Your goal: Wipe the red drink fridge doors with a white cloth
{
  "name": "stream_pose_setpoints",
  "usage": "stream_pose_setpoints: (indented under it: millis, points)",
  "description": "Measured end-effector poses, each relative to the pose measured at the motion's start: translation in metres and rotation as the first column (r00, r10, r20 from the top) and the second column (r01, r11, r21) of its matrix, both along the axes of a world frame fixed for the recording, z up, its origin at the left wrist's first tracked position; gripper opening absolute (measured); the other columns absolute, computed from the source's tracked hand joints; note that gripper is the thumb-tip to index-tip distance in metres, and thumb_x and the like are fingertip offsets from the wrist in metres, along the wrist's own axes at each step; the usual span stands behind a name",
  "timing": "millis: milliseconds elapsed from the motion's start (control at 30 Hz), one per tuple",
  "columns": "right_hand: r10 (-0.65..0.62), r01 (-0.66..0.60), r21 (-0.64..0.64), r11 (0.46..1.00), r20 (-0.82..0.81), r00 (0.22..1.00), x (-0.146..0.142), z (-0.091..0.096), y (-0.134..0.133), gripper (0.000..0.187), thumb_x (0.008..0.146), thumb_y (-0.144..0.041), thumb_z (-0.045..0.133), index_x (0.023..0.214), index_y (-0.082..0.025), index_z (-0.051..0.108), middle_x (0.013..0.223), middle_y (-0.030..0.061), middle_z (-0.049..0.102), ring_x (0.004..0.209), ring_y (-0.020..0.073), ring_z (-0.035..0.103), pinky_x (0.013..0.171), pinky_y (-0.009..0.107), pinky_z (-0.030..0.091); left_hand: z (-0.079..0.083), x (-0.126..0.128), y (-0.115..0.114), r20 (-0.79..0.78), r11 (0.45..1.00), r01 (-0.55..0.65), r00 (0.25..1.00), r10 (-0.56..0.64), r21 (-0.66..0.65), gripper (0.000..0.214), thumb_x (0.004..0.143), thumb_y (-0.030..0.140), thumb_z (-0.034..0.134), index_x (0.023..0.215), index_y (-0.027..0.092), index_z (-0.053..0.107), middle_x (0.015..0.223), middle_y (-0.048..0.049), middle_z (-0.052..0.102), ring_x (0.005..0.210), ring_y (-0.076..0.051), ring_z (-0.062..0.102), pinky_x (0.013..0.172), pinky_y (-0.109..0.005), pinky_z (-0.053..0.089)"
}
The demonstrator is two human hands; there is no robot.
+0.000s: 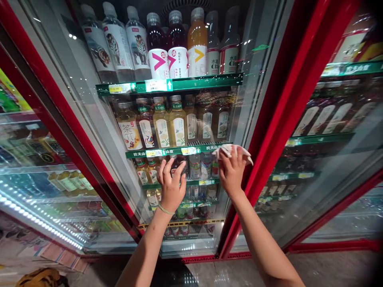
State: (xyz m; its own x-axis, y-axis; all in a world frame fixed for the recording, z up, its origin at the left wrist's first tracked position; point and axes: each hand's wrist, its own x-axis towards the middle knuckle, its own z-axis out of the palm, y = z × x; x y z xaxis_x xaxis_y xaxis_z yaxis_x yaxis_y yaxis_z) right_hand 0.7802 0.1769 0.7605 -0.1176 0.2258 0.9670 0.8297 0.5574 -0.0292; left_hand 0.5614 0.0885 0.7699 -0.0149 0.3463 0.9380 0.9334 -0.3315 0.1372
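My right hand (231, 171) presses a white cloth (245, 154) against the glass door (239, 115) of a drinks fridge, close to its red frame. The cloth is bunched under the fingers and sticks out on both sides. My left hand (172, 183) is raised before the same door with its fingers apart and slightly bent, holding nothing. Whether its fingertips touch the glass I cannot tell. A thin light band (166, 209) circles the left wrist. Behind the glass, bottled drinks (178, 127) stand in rows on the shelves.
Green shelf edges (206, 81) carry price tags. A red upright frame (275, 107) divides this door from another glass-fronted section on the right. More drinks shelves (68, 167) with a bright light strip are at left. A brown-yellow item (40, 278) lies at the lower left, by the grey floor (206, 275).
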Motion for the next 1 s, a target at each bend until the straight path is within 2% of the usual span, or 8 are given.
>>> stream_pose_setpoints:
  millis: [67,233,367,433,567,767,933,1000]
  points:
    - [-0.01,0.008,-0.024,1.0,-0.074,0.997,0.001,-0.01,-0.003,0.066,0.095,-0.014,0.053,0.158,-0.031,0.043,0.173,0.0112,0.022,0.16,0.0378,0.014,0.119,0.07,0.027,-0.002,0.003,0.002,-0.008,1.0,0.007,1.0,-0.007,-0.005,0.044,0.096,0.019,0.057,0.139,0.032,0.061,0.154,-0.0117,0.046,0.155,-0.033,0.027,0.126,-0.06,0.026]
    - [0.042,-0.035,-0.034,0.999,0.226,0.973,0.006,-0.016,-0.003,0.061,0.094,-0.012,0.057,0.149,-0.04,0.054,0.169,0.0032,0.033,0.159,0.0323,0.023,0.122,0.06,0.03,-0.007,0.014,0.007,-0.009,1.0,0.003,1.0,-0.004,-0.028,0.049,0.096,0.02,0.057,0.143,0.033,0.059,0.157,-0.0111,0.046,0.159,-0.033,0.022,0.128,-0.064,0.016]
    - [-0.029,0.029,-0.021,0.999,0.007,1.0,0.011,-0.018,0.0,0.07,0.096,-0.015,0.055,0.161,-0.034,0.038,0.174,0.0092,0.018,0.161,0.0371,0.014,0.119,0.065,0.032,-0.008,0.018,0.008,0.001,1.0,-0.005,1.0,0.005,-0.031,0.052,0.096,0.019,0.058,0.145,0.034,0.058,0.159,-0.0107,0.046,0.16,-0.033,0.019,0.127,-0.064,0.019]
    - [-0.029,0.03,-0.021,0.999,0.032,0.999,0.009,-0.02,-0.003,0.071,0.096,-0.014,0.054,0.161,-0.032,0.036,0.175,0.0091,0.013,0.161,0.0363,0.01,0.12,0.064,0.031,-0.007,0.018,0.008,-0.003,0.999,-0.018,1.0,0.018,-0.032,0.053,0.095,0.018,0.059,0.146,0.034,0.057,0.159,-0.0109,0.045,0.16,-0.034,0.019,0.127,-0.065,0.018]
    - [0.031,-0.026,-0.024,0.999,0.272,0.962,0.011,-0.005,-0.003,0.062,0.094,-0.016,0.059,0.151,-0.038,0.052,0.172,0.0023,0.027,0.16,0.0324,0.019,0.124,0.057,0.028,-0.006,0.014,0.01,-0.037,0.999,-0.027,0.999,0.026,-0.037,0.054,0.095,0.018,0.059,0.147,0.033,0.055,0.16,-0.0118,0.044,0.16,-0.036,0.018,0.127,-0.066,0.015]
    - [-0.062,0.06,-0.05,0.997,-0.041,0.997,0.007,-0.002,-0.001,0.07,0.095,-0.015,0.051,0.162,-0.031,0.035,0.175,0.0088,0.012,0.161,0.0368,0.009,0.12,0.068,0.029,-0.005,0.0,0.01,-0.046,0.998,-0.056,0.997,0.056,0.006,0.056,0.094,0.018,0.061,0.147,0.033,0.055,0.16,-0.0118,0.044,0.159,-0.035,0.019,0.128,-0.066,0.008]
    - [-0.001,-0.005,0.024,1.0,0.257,0.966,-0.018,0.008,-0.004,0.062,0.094,-0.018,0.058,0.152,-0.038,0.05,0.173,0.0015,0.024,0.161,0.031,0.014,0.126,0.057,0.023,-0.004,-0.008,0.009,-0.066,0.997,-0.071,0.995,0.073,0.032,0.054,0.094,0.016,0.061,0.145,0.03,0.056,0.159,-0.0136,0.043,0.159,-0.034,0.02,0.128,-0.064,0.008]
    - [-0.017,0.012,0.028,1.0,0.212,0.977,-0.017,0.017,0.001,0.062,0.094,-0.021,0.058,0.153,-0.039,0.048,0.173,0.0015,0.025,0.161,0.0323,0.016,0.126,0.059,0.02,-0.004,-0.012,0.007,-0.067,0.997,-0.07,0.995,0.073,0.045,0.054,0.094,0.015,0.061,0.145,0.031,0.056,0.159,-0.0129,0.043,0.159,-0.034,0.021,0.129,-0.063,0.01]
